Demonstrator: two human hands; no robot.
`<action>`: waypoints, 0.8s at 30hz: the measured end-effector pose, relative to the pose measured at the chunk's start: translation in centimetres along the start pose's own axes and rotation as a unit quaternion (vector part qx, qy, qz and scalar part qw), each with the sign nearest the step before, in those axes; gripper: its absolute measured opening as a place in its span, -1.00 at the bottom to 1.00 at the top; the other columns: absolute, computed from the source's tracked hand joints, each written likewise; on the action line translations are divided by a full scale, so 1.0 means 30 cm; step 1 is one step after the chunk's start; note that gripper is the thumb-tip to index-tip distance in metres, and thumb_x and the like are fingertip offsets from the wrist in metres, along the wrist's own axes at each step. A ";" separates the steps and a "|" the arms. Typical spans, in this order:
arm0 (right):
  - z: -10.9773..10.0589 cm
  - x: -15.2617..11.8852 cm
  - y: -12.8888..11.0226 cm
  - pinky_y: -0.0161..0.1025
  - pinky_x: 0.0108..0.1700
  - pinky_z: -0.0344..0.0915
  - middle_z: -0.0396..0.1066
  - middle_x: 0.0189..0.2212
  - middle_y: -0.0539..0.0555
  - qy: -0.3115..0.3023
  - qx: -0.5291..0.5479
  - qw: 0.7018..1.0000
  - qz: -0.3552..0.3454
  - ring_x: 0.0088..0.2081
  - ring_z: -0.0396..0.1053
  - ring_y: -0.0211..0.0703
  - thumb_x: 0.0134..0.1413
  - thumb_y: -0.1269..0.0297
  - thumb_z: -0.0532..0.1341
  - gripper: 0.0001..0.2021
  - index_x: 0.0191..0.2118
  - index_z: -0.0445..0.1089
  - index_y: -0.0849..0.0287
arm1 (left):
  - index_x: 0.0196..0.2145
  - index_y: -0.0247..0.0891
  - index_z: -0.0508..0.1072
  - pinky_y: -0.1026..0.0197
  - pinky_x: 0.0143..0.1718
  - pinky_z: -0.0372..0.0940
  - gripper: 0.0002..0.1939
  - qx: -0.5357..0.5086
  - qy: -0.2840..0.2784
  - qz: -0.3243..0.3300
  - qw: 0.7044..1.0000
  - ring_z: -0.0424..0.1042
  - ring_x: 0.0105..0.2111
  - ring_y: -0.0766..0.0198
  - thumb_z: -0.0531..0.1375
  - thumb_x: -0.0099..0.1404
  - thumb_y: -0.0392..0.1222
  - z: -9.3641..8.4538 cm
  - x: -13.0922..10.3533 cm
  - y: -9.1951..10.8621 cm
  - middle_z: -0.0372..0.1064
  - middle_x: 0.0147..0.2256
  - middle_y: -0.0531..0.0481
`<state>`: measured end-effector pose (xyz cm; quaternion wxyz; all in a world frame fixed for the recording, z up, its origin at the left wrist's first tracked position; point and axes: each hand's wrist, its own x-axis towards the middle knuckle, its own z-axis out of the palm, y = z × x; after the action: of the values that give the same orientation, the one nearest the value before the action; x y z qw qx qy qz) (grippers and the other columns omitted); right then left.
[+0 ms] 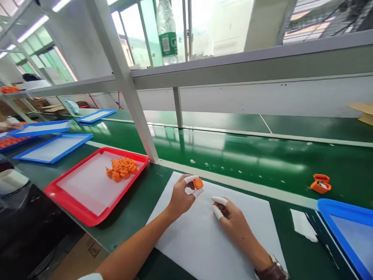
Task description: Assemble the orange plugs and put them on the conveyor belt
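One orange piece is pinched between thumb and finger of my left hand, over the sheet; my right hand is near, thumb and finger slightly spread; more pieces lie in the red tray

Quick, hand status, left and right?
Left hand: closed, pinching a small orange piece.
Right hand: open, thumb and forefinger apart, nothing visible between them.

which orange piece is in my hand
The orange piece in the left hand, pinched between white-covered fingertips; the orange cluster lies on the red tray, the open orange case on the green surface.
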<state>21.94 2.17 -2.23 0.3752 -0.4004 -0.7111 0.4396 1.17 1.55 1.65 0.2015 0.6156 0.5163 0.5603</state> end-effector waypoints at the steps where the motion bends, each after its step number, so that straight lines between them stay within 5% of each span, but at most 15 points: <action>1: 0.002 -0.002 0.006 -0.16 -0.13 0.38 0.45 -0.16 0.09 -0.004 -0.007 1.000 0.004 -0.20 0.43 -0.10 0.26 0.22 0.14 -0.70 0.07 0.39 0.12 | 0.00 -0.12 0.48 0.13 -0.18 0.44 -0.61 -0.002 0.027 0.000 1.000 0.43 -0.25 0.26 0.34 0.20 -0.26 -0.033 0.008 0.012 0.39 -0.11 -0.08; 5: 0.006 -0.009 0.017 -0.16 -0.10 0.40 0.47 -0.13 0.10 -0.014 -0.035 0.999 0.010 -0.18 0.45 -0.08 0.26 0.16 0.13 -0.68 0.05 0.40 0.13 | 0.05 -0.11 0.45 0.10 -0.11 0.45 -0.58 0.036 0.104 0.011 0.994 0.46 -0.14 0.19 0.32 0.23 -0.20 -0.256 0.015 0.052 0.38 -0.04 -0.10; 8: 0.005 -0.014 0.004 -0.17 -0.12 0.41 0.49 -0.13 0.10 -0.013 -0.051 0.998 0.020 -0.17 0.46 -0.07 0.25 0.15 0.12 -0.67 0.06 0.41 0.12 | 0.08 -0.17 0.42 0.06 -0.06 0.44 -0.55 0.131 0.166 -0.030 0.977 0.47 -0.10 0.13 0.31 0.23 -0.14 -0.504 -0.008 0.036 0.41 -0.01 -0.13; 10: 0.002 -0.015 -0.008 -0.17 -0.13 0.42 0.50 -0.12 0.09 -0.014 -0.057 0.998 0.026 -0.17 0.47 -0.08 0.26 0.14 0.12 -0.67 0.06 0.41 0.10 | 0.09 -0.23 0.41 0.04 -0.08 0.43 -0.50 0.238 0.222 -0.104 0.940 0.49 -0.16 0.13 0.30 0.21 -0.11 -0.679 -0.035 -0.002 0.46 -0.08 -0.14; 14: 0.002 -0.015 -0.015 -0.19 -0.15 0.42 0.49 -0.11 0.07 -0.016 -0.066 0.997 0.022 -0.19 0.47 -0.10 0.25 0.14 0.11 -0.67 0.06 0.41 0.08 | 0.05 -0.34 0.42 0.07 -0.19 0.41 -0.46 0.398 0.166 -0.233 0.872 0.51 -0.27 0.09 0.30 0.14 -0.04 -0.946 -0.105 -0.119 0.51 -0.22 -0.13; 17: 0.006 -0.014 -0.001 -0.20 -0.18 0.42 0.49 -0.10 0.07 -0.012 -0.071 0.997 0.019 -0.21 0.47 -0.10 0.24 0.14 0.12 -0.68 0.05 0.41 0.06 | -0.01 -0.32 0.45 0.09 -0.21 0.41 -0.47 0.418 0.119 -0.259 0.863 0.52 -0.27 0.07 0.30 0.10 -0.02 -1.027 -0.142 -0.200 0.52 -0.23 -0.12; 24: 0.010 -0.012 0.007 -0.16 -0.14 0.43 0.48 -0.10 0.11 -0.002 -0.073 0.997 0.010 -0.19 0.47 -0.07 0.23 0.11 0.12 -0.68 0.01 0.43 0.08 | 0.02 -0.34 0.40 0.09 -0.11 0.40 -0.51 0.408 0.125 -0.252 0.869 0.54 -0.22 0.09 0.24 0.15 -0.11 -1.030 -0.136 -0.276 0.50 -0.13 -0.18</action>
<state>21.86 1.79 -2.59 0.3387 -0.4334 -0.7380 0.3908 -29.31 -8.96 1.83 0.0001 0.4170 0.8572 0.3022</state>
